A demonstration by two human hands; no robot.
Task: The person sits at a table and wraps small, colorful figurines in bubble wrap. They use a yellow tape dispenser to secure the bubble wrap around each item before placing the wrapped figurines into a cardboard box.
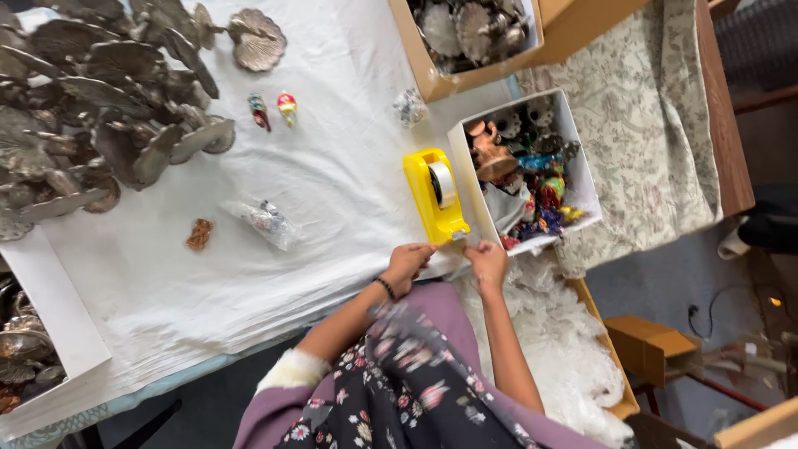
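Both arms reach forward from the body, bent at the elbows, and the two hands meet close together. The left hand point(407, 264) has a dark band at its wrist and its fingers curled inward. The right hand point(488, 262) sits just beside it, fingers pinched forward, forearm bare.

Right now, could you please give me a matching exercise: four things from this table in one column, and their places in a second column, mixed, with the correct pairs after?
Things:
1. tape dispenser
2. white box
3. brown biscuit-like piece
4. metal leaf dishes

Places:
A. top-left of the white sheet, in a big pile
B. lying alone on the sheet, left of a small clear bag
C. right of the yellow dispenser, full of colourful figurines
D. just above both hands

Pairs: 1-D, 2-C, 3-B, 4-A
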